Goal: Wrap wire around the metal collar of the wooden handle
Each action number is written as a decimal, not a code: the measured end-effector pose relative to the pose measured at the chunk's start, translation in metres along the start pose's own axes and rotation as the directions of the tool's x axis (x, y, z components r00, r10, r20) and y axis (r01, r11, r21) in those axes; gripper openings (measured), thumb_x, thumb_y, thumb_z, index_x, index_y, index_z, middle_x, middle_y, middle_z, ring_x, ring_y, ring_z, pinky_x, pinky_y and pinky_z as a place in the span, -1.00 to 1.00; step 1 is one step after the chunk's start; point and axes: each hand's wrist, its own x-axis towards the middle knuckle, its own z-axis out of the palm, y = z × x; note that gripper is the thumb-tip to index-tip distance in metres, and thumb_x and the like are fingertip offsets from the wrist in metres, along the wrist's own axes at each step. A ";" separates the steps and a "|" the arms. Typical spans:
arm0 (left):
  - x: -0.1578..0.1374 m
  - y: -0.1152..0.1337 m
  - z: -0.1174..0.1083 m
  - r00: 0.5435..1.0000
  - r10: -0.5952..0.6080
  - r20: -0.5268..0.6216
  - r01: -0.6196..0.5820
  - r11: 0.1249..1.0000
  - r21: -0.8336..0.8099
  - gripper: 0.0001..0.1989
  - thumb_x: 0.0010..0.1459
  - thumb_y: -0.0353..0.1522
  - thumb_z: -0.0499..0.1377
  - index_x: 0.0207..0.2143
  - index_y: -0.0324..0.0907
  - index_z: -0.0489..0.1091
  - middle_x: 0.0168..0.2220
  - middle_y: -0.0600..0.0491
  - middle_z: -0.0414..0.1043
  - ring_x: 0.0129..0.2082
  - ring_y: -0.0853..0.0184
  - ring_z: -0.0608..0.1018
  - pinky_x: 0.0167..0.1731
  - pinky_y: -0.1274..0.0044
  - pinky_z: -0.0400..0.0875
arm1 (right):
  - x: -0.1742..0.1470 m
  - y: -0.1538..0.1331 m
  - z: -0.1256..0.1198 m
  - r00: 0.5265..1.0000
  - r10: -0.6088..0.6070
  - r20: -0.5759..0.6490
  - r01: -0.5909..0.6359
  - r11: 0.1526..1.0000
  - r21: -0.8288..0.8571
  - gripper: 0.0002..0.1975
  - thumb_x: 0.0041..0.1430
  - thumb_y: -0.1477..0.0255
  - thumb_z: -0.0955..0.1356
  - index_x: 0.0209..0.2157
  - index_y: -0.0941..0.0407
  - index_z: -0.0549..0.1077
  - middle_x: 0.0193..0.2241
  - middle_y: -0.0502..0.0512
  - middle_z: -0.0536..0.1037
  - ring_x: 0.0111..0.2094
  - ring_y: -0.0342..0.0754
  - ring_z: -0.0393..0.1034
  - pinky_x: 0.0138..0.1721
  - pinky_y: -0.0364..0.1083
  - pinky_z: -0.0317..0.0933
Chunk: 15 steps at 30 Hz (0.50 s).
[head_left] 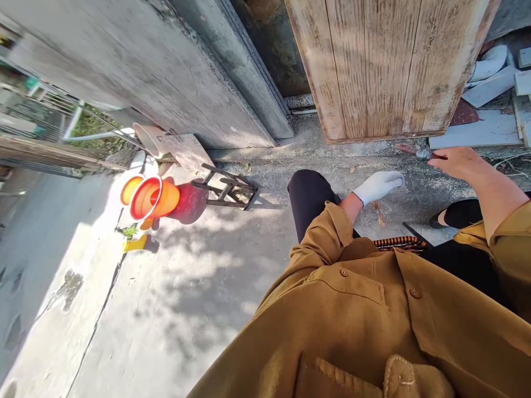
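My left hand, in a white knit glove, hovers just past my left knee over the concrete. Its fingers curl loosely together, and I see nothing in them. My bare right hand is at the far right, closed around the dark end of a slim hand tool. That tool has a silvery, wire-like band in its middle and a reddish-brown far end; its exact kind is unclear. Beyond both hands a worn wooden panel with vertical grooves stands upright, apart from them.
A small dark wooden stool frame is on the ground to the left. Orange buckets and a yellow object lie farther left. Grey slabs lean behind. White boards and debris fill the right. A woven seat shows beneath me.
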 end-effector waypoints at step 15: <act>0.004 -0.013 -0.007 0.996 -0.020 -0.081 0.008 0.989 -0.146 -0.72 0.51 -0.26 0.16 -0.09 -0.27 0.59 -0.22 0.04 0.60 -0.25 0.39 0.54 -0.08 0.53 0.44 | -0.039 -0.011 -0.014 0.666 -0.576 0.474 0.318 0.794 0.519 -0.36 0.18 -0.23 0.56 -0.27 0.12 0.63 -0.39 0.09 0.53 -0.40 -0.09 0.27 -0.31 -0.03 0.19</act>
